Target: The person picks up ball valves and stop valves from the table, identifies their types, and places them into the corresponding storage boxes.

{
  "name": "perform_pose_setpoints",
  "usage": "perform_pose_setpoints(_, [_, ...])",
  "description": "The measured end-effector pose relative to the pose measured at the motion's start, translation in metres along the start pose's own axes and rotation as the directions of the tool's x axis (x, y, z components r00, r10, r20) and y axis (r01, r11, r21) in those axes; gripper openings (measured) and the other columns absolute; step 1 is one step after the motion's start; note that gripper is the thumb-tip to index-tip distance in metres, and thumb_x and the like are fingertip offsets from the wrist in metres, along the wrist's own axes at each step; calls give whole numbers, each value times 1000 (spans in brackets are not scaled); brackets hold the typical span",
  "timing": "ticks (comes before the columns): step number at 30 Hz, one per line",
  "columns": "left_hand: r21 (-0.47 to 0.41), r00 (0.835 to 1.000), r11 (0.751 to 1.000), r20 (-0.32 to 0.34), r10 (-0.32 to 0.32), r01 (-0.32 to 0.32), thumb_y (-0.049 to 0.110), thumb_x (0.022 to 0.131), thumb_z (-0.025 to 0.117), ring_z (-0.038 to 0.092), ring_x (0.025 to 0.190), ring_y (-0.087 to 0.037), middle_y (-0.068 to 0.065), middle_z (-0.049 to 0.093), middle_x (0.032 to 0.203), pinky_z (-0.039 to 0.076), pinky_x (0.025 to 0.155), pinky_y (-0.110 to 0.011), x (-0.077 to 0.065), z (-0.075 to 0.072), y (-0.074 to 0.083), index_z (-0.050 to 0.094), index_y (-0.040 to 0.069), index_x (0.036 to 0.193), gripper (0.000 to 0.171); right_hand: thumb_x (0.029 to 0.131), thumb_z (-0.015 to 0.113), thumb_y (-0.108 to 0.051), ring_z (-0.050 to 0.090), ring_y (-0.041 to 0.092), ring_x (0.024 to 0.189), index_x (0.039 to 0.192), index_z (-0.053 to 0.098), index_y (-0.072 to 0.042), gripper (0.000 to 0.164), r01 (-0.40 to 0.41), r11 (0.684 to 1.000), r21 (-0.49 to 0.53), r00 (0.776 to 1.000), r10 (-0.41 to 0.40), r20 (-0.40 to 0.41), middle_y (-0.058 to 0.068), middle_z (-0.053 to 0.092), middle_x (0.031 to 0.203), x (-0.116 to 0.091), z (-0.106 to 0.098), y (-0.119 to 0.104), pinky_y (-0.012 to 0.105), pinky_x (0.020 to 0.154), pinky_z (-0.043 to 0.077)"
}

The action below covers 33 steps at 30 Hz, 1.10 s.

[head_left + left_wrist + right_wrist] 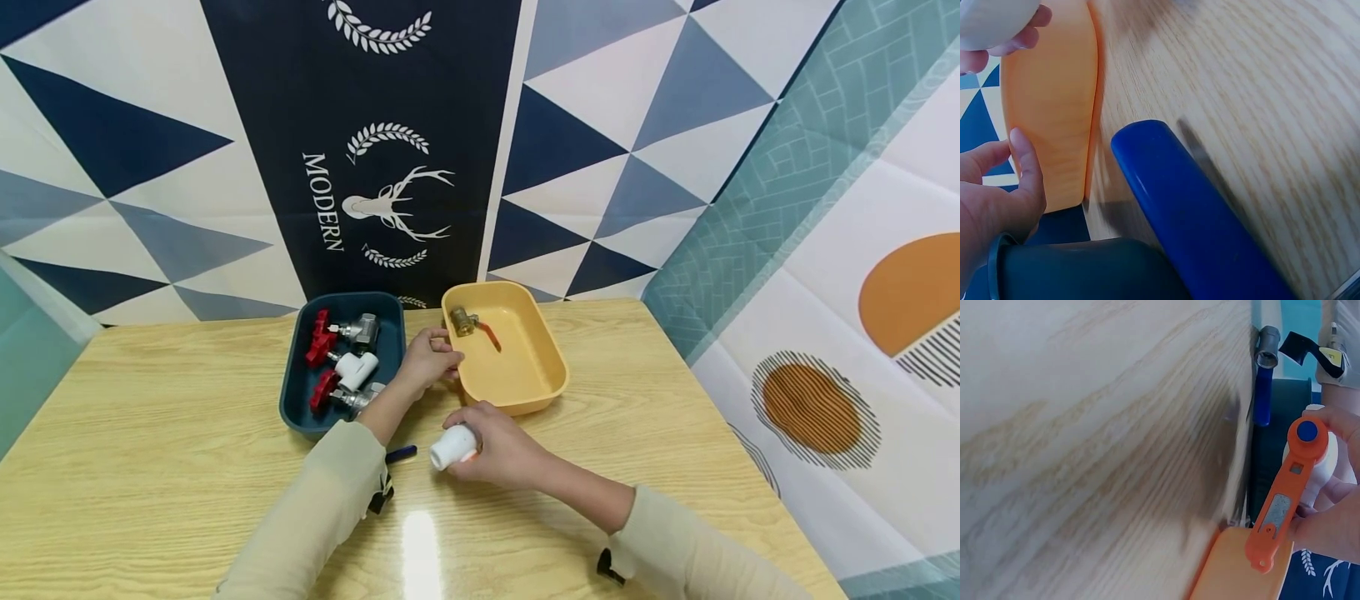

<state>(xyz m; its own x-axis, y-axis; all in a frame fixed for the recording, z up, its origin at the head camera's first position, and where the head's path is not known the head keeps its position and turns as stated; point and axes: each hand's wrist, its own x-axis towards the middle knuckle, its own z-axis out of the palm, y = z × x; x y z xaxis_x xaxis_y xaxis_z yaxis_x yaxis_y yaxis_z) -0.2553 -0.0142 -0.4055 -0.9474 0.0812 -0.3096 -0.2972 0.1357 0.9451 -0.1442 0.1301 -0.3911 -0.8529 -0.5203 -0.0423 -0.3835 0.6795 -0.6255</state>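
My right hand (498, 450) grips a white plastic ball valve (452, 448) above the table, just in front of the yellow tray (528, 354). The valve's orange lever handle (1282, 500) shows fully in the right wrist view. At the tray's left side, my left hand (430, 361) holds the rim, its thumb against the outer wall. Inside that tray lies a brass valve (462, 322) with a red lever. Beneath the left forearm, a metal valve (1267, 347) with a blue handle (1179, 200) rests on the table, mostly hidden in the head view.
Left of the yellow tray stands a dark blue tray (287, 396), holding metal valves with red handwheels (321, 346) and a white plastic tee-shaped fitting (357, 371). A patterned backdrop (405, 125) rises behind the wooden table (172, 450).
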Motion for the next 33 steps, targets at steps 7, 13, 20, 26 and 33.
perform_pose_setpoints(7, [-5, 1000, 1000, 0, 8, -8, 4, 85, 65, 59, 67, -14, -14, 53, 105, 56, 77, -38, 0, -1, -1, 41, 5, 132, 53, 72, 78, -22, 49, 12, 85, 110, 61, -15, 43, -24, 1000, 5, 1000, 24, -4, 4, 55, 101, -2, -7, -2, 25, 70, 43])
perform_pose_setpoints(13, [-6, 1000, 999, 0, 31, -31, 4, 84, 66, 59, 66, -13, -14, 54, 104, 55, 79, -41, 2, 1, -2, 41, 3, 132, 54, 72, 79, -21, 49, 12, 84, 110, 61, -14, 42, -34, 999, -1, 999, 34, -10, 4, 55, 100, -3, -14, -2, 25, 69, 44])
perform_pose_setpoints(20, [-14, 1000, 1000, 0, 25, -25, 3, 84, 65, 58, 66, -12, -14, 53, 104, 55, 79, -40, 1, 0, -1, 40, 2, 133, 55, 70, 80, -17, 50, 12, 85, 108, 62, -14, 42, -20, 999, -34, 997, 17, -75, 4, 57, 99, -3, -24, -3, 24, 69, 45])
perform_pose_setpoints(26, [-7, 1000, 1000, -7, 20, -20, 3, 84, 66, 59, 66, -12, -14, 54, 103, 55, 78, -39, 1, -1, 0, 40, 2, 134, 56, 68, 80, -15, 50, 13, 87, 106, 63, -16, 41, -37, 998, -46, 993, 31, -113, 3, 58, 99, -2, -32, -5, 26, 72, 44])
perform_pose_setpoints(33, [-3, 1000, 1000, 0, 28, -28, 3, 84, 65, 59, 66, -12, -14, 53, 103, 55, 78, -39, 0, 0, 0, 40, 2, 134, 56, 68, 80, -15, 51, 13, 88, 104, 63, -15, 40, -33, 997, -65, 991, 24, -129, 3, 58, 99, -2, -37, -3, 26, 73, 44])
